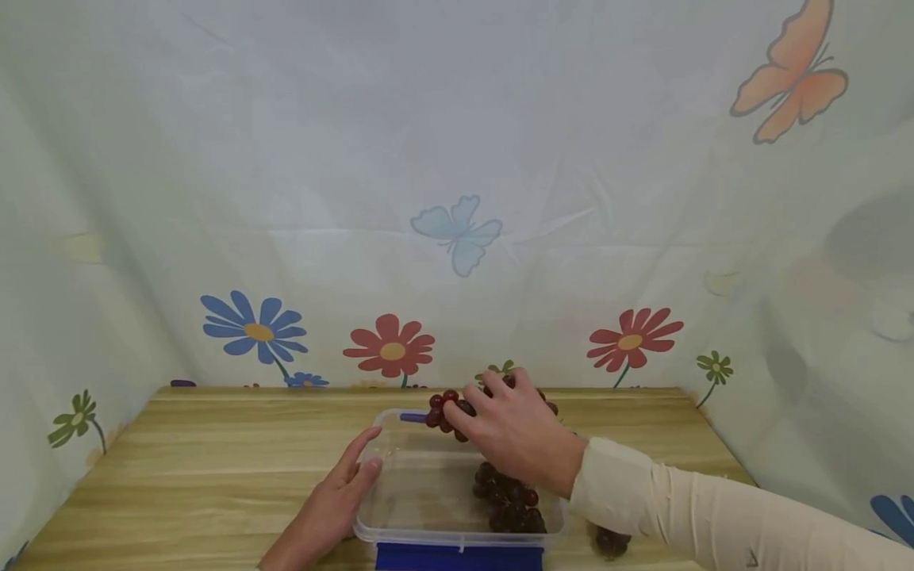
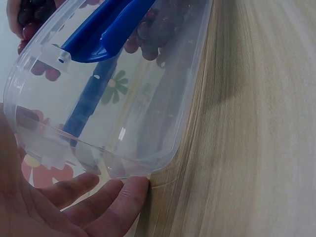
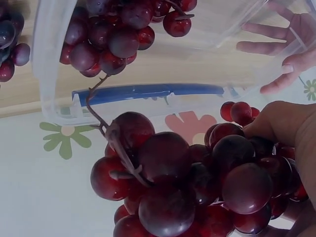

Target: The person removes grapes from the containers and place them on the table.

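Note:
A bunch of dark red grapes [image 3: 165,207] hangs over the far part of a clear plastic box [image 1: 421,533]. My right hand [image 1: 517,436] grips this bunch from above, with the thumb and fingers around the grapes; a brown stem [image 3: 116,143] sticks out. Inside the box, towards its right end, lies another bunch of grapes [image 1: 510,503]. My left hand [image 2: 64,202] rests at the box's left end, its fairly straight fingertips [image 2: 133,190] touching the wall. Blue latches [image 1: 460,557] sit on the box's long sides.
More grapes [image 1: 610,542] lie on the table just right of the box, partly under the right sleeve [image 1: 628,480]. The wooden table [image 1: 214,468] ends at a pale curtain [image 1: 321,262] printed with flowers and butterflies, which also stands along both sides.

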